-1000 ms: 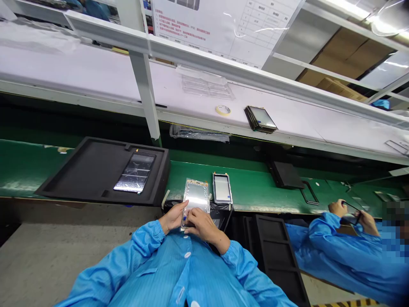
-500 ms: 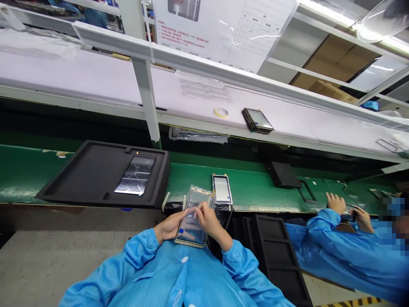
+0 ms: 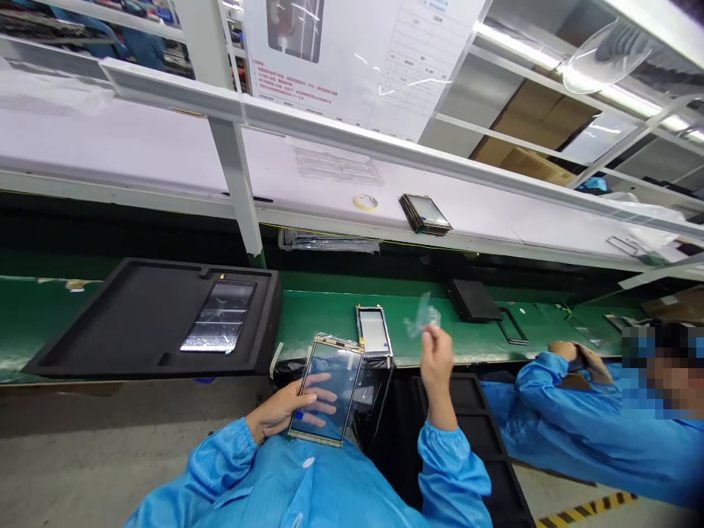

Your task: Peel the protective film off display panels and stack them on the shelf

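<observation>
My left hand grips a transparent touch panel with a dark border at its left side. The thumb lies on the front and the fingers show through from behind. A small blue sticker is on the panel's lower left. Raised to the right, my right hand pinches a crumpled piece of clear film. Just beyond the panel, a white-faced frame lies on the green bench.
A black foam tray with a dark screen is on the left. On the white shelf are a tape roll and stacked panels. Black trays stand at right, near a co-worker's sleeve. A black bag hangs below the bench.
My right hand has moved off the panel, up and to the right, with clear film now in its fingers. My left hand still holds the panel. The co-worker's hands have come together.
</observation>
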`<state>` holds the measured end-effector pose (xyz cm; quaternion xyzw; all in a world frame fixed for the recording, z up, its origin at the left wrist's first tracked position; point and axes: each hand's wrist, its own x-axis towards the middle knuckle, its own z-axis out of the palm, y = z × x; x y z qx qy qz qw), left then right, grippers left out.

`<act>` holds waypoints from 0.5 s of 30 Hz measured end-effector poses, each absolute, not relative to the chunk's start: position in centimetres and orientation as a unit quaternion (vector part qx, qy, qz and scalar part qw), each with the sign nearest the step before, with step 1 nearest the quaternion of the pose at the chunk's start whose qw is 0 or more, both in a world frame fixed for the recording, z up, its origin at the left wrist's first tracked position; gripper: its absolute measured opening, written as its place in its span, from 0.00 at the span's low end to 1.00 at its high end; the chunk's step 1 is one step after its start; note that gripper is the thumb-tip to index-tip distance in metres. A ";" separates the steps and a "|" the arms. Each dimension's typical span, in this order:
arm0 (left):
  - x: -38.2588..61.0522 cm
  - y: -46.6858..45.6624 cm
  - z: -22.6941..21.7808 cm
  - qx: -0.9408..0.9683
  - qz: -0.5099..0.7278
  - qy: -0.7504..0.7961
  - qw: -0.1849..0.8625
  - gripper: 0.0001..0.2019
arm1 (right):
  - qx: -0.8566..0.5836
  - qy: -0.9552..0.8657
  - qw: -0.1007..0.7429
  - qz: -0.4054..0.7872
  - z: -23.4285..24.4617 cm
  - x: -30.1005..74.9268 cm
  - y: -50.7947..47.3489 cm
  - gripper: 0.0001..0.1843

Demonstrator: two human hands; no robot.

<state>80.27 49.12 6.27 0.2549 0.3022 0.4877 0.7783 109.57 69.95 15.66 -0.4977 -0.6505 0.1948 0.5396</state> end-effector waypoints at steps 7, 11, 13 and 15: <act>80.7 49.6 6.1 0.241 0.472 0.309 0.790 0.30 | -0.375 -0.562 0.358 0.644 10.5 103.5 65.3 0.25; 80.9 49.7 6.1 0.236 0.465 0.311 0.794 0.27 | -0.348 -0.475 0.360 0.723 10.0 102.0 64.7 0.28; 81.0 49.5 6.1 0.237 0.463 0.304 0.798 0.26 | -0.342 -0.459 0.348 0.742 9.3 101.4 64.2 0.28; 81.0 49.1 6.1 0.240 0.462 0.295 0.801 0.25 | -0.337 -0.475 0.312 0.751 8.0 100.9 63.3 0.28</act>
